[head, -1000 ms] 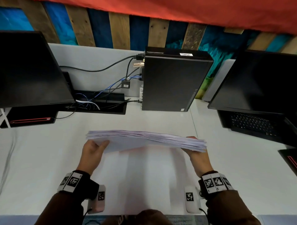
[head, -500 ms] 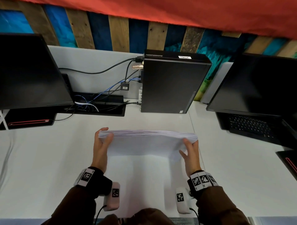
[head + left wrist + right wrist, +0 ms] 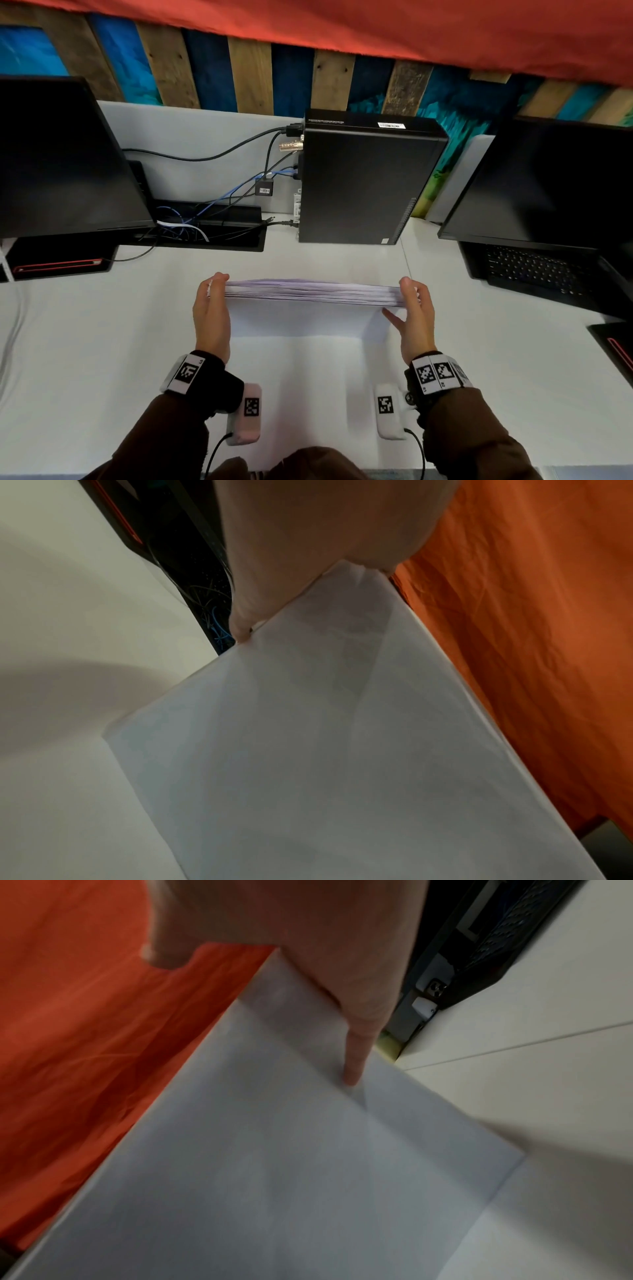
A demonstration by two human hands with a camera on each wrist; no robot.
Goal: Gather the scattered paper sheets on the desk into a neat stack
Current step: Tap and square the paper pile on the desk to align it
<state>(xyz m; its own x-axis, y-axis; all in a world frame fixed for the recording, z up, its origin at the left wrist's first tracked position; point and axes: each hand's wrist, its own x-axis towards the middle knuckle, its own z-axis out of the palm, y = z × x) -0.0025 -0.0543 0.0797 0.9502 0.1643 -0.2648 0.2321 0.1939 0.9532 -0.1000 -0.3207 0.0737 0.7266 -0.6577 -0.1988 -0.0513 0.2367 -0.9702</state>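
Left hand [image 3: 210, 313] clasps one short end of the paper stack [image 3: 313, 293], thumb on top and fingers hidden behind; right hand [image 3: 416, 317] grips the other end the same way. Between them the sheets stand on edge on the counter [image 3: 85, 359], likely so the edges can be tapped level. Beyond the left hand sit a monitor [image 3: 61, 161] and a cable tray [image 3: 205, 229]; beyond the stack, a computer case [image 3: 363, 185]; past the right hand, a laptop [image 3: 541, 212]. None crowds the stack.
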